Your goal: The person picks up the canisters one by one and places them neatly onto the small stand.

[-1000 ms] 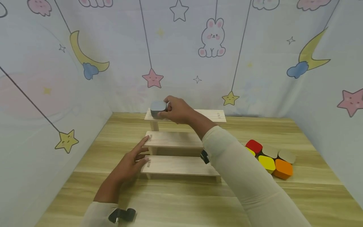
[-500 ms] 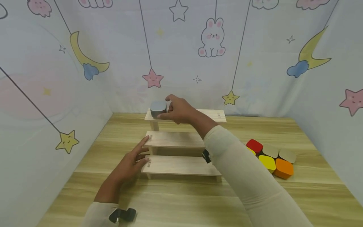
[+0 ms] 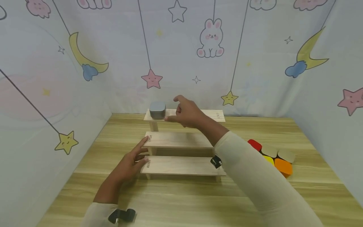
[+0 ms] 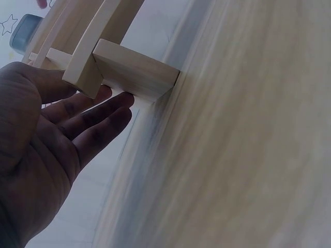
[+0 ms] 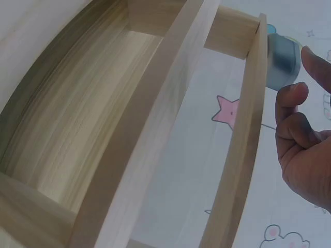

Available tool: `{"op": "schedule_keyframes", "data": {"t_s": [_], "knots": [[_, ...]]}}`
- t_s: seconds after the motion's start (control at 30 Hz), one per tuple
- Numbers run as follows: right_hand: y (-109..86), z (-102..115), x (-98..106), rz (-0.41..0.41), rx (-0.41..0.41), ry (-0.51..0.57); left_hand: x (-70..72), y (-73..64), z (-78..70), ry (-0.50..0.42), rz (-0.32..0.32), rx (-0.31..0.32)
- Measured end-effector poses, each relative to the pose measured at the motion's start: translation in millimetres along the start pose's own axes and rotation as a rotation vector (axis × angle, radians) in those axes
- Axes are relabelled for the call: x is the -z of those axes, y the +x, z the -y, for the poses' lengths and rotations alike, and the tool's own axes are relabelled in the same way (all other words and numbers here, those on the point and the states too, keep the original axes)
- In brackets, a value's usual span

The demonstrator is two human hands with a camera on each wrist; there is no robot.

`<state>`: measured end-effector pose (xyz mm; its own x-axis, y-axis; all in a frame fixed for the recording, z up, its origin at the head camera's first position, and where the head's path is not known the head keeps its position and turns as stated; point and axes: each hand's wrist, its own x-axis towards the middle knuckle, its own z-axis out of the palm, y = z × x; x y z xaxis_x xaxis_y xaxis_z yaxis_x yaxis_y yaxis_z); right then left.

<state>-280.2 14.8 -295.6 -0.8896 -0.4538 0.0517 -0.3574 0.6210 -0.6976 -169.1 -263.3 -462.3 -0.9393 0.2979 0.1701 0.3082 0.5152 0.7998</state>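
A grey block with rounded corners stands at the left end of the top step of a three-step wooden shelf. Just right of it is my right hand, thumb and index finger spread, holding nothing. The right wrist view shows a gap between these fingers and the grey block. My left hand rests against the shelf's left side, fingertips at the ends of the middle and bottom steps. In the left wrist view, the fingers of the left hand are extended beside the shelf's end.
Right of the shelf, partly behind my right sleeve, lies a group of blocks: a red block, a yellow block, an orange block and beige ones. Printed cloth walls enclose the wood-grain table.
My right hand has let go of the grey block and drawn back to the right, its fingers spreading. The block stays on the top step. My left hand has not moved.
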Motion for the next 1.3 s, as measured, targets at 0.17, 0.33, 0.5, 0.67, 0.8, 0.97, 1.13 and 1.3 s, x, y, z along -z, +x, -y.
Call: {"op": "schedule_keyframes", "data": {"t_s": [0.17, 0.33, 0.5, 0.67, 0.8, 0.97, 1.13, 1.3], "knots": [[-23.0, -6, 6, -0.056, -0.002, -0.032, -0.3, -0.3, 2.1, 0.007, 0.0, -0.022], [-48.4, -14, 10, -0.082, 0.012, 0.004, 0.5, -0.1, 0.9, 0.016, -0.009, -0.025], [-73.2, -25, 15, -0.105, 0.034, 0.026, 1.0, 0.2, -0.4, 0.02, -0.009, -0.02], [-96.3, -42, 24, -0.129, 0.02, 0.058, 0.4, 0.2, -1.2, 0.022, -0.004, -0.019], [-112.2, -57, 30, -0.133, 0.0, 0.1, 1.0, -0.5, -1.6, 0.022, -0.006, -0.023], [-135.7, -75, 38, -0.144, -0.035, 0.137, 0.3, -1.0, -2.7, 0.019, -0.003, -0.015], [-160.3, -88, 44, -0.147, -0.073, 0.167, 1.4, -1.7, -0.3, 0.016, 0.001, -0.013], [-186.2, -105, 49, -0.161, -0.087, 0.199, 2.1, -1.3, 0.4, 0.003, 0.006, -0.023]]}}
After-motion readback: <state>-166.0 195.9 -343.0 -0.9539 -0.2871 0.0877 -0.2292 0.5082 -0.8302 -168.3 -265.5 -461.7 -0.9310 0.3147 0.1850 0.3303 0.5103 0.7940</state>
